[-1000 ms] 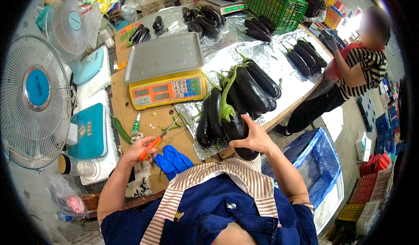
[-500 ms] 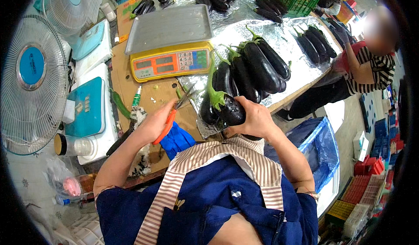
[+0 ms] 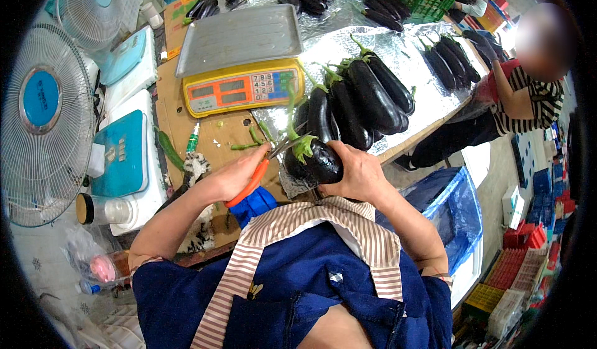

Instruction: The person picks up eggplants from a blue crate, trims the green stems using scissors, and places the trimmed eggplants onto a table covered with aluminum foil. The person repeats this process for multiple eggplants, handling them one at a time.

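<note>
Grasping the eggplant (image 3: pixel 324 164) at the near edge of the table (image 3: pixel 429 128) in my right hand (image 3: pixel 357 172), I have my left hand (image 3: pixel 238 173) closed round the scissors (image 3: pixel 253 181), seemingly so the blades (image 3: pixel 283 146) reach the green stem (image 3: pixel 291 116) at its base.

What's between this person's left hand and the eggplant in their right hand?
In the head view, the metal blades of the orange-handled scissors stretch from the left hand to the green cap of the eggplant.
</note>
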A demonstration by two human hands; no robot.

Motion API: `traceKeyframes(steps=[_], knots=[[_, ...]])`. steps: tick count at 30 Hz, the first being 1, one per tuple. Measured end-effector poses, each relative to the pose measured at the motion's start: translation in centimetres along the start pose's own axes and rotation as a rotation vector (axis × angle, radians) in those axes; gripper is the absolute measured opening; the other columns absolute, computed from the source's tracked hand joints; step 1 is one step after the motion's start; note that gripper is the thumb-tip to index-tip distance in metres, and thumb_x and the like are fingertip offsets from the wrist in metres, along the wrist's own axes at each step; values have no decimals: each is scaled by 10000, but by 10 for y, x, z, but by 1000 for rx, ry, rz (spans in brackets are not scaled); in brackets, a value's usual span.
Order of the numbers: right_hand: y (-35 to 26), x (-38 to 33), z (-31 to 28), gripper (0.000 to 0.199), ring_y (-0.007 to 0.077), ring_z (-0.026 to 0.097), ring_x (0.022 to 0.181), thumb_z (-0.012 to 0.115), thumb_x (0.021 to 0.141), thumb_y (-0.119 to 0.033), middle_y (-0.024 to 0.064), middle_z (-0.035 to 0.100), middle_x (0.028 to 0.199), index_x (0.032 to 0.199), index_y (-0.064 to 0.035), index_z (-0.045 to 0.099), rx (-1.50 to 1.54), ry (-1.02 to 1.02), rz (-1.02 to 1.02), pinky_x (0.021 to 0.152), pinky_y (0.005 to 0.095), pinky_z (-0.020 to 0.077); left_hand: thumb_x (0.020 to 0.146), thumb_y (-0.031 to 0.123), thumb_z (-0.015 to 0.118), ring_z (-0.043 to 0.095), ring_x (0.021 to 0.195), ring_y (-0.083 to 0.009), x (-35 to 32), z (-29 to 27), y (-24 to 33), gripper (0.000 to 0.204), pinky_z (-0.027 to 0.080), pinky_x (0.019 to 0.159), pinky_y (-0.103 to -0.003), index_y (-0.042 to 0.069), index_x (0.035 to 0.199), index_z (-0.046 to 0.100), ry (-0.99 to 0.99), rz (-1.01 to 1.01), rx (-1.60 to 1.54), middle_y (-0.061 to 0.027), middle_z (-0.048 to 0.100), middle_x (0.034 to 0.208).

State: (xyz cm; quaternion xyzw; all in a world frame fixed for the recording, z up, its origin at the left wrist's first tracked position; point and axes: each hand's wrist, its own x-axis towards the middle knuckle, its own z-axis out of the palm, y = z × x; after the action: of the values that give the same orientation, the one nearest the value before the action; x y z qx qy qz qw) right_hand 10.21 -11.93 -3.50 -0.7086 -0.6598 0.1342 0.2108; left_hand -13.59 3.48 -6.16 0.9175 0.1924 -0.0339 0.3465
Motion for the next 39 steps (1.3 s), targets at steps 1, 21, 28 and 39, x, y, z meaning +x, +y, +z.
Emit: traceKeyframes(steps=[1,21,28,39], knots=[[0,0,0,659,325,609,781,726,548,-345,160,609,837,1094,-59,494,-6,-10,5,680,400,502,761,22,522,508,1035,-351,-1,-1,1,689,417,860,-371,12,1362,186,-13,-21,-24,-232,468,1200],[-3,0,2,697,323,611,787,760,538,-363,168,610,832,1095,-40,493,-19,-37,-19,690,396,498,846,38,394,390,1189,-381,-3,-17,28,486,339,992,-406,-27,1306,252,-73,-178,-46,-274,357,1294],[-1,-1,3,687,321,609,812,748,538,-333,169,610,871,1103,-40,491,-14,-56,-25,707,387,498,779,45,475,464,1074,-400,1,-4,8,569,403,884,-422,-18,1305,267,-11,-40,3,-284,446,1174],[2,-2,7,699,336,609,732,738,548,-372,188,597,782,1099,-28,479,-110,-122,-102,648,397,501,804,109,530,560,667,-357,-15,20,2,170,435,570,-404,3,902,440,108,18,-14,-189,534,712]])
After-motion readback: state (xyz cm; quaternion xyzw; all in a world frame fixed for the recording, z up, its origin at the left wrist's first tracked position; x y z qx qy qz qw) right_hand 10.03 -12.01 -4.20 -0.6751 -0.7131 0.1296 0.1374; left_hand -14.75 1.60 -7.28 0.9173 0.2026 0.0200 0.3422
